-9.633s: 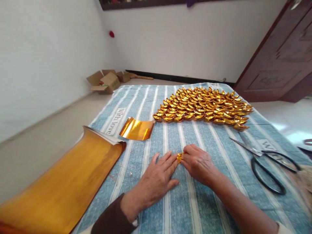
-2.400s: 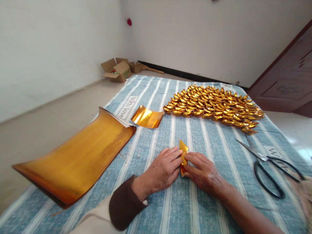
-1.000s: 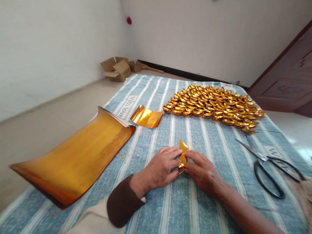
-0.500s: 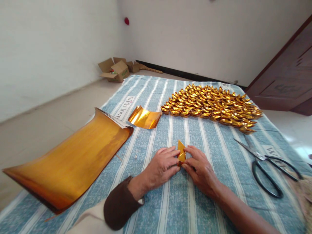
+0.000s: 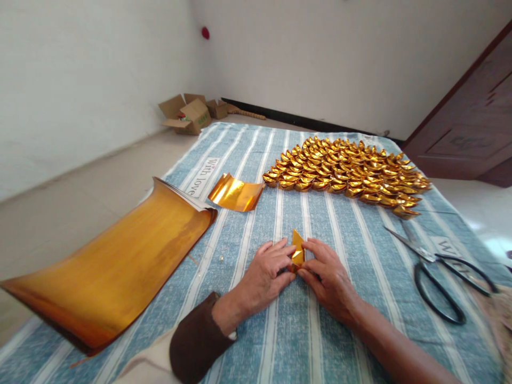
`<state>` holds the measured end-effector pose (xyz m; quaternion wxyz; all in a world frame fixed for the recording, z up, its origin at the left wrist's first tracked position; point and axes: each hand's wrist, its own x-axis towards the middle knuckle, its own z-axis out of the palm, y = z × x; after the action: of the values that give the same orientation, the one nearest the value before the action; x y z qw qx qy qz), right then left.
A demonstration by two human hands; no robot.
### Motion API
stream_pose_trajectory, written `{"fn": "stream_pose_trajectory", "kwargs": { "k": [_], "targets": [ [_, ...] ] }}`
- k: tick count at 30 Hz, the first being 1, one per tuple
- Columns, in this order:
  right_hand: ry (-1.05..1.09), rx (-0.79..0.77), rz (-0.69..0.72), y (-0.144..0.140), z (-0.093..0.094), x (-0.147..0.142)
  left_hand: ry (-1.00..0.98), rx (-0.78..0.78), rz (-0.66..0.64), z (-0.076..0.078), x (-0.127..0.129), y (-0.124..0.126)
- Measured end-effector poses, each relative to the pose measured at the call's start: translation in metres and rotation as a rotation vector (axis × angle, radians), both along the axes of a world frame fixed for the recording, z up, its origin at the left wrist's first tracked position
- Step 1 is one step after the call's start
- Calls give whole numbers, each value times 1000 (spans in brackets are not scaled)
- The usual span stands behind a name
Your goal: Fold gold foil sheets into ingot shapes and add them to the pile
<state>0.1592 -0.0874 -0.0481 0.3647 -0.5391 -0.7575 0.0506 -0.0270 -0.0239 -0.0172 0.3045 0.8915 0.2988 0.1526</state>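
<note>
A small folded piece of gold foil paper (image 5: 297, 252) with a pointed top lies on the striped cloth between my hands. My left hand (image 5: 269, 274) grips its left side, fingertips and thumb pressed against the edge. From the other side, my right hand (image 5: 328, 277) pinches the paper with fingers above and thumb at its lower end. Part of the piece is covered by my fingertips. Beyond my hands, a small stack of gold foil sheets (image 5: 236, 193) curls slightly on the cloth. Many folded gold ingots (image 5: 344, 168) stand packed together at the far right.
Large gold sheets (image 5: 116, 261) lie in a stack on the left. Scissors (image 5: 430, 257) with black handles rest on the right of the blue striped cloth (image 5: 248, 341), blades partly apart. An open cardboard box (image 5: 192, 114) sits on the floor behind, and a dark red door (image 5: 472, 122) stands at right.
Both hands stay on the folded gold paper with hardly any movement. The whole view has shifted very slightly.
</note>
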Motion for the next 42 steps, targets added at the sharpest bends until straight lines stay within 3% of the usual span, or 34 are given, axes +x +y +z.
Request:
{"fn": "stream_pose_trajectory", "kwargs": {
  "k": [17,27,34,42],
  "targets": [
    [24,-12,-21,0,-1,-2,-13,74,27,-2,3,0],
    [47,-50,-53,1,-3,-2,-83,95,109,-9,7,-2],
    [69,-64,-58,2,-3,-3,-63,61,96,-2,6,-1],
    [71,-39,-53,4,-1,-5,-156,98,176,-6,9,-1]
  ]
}}
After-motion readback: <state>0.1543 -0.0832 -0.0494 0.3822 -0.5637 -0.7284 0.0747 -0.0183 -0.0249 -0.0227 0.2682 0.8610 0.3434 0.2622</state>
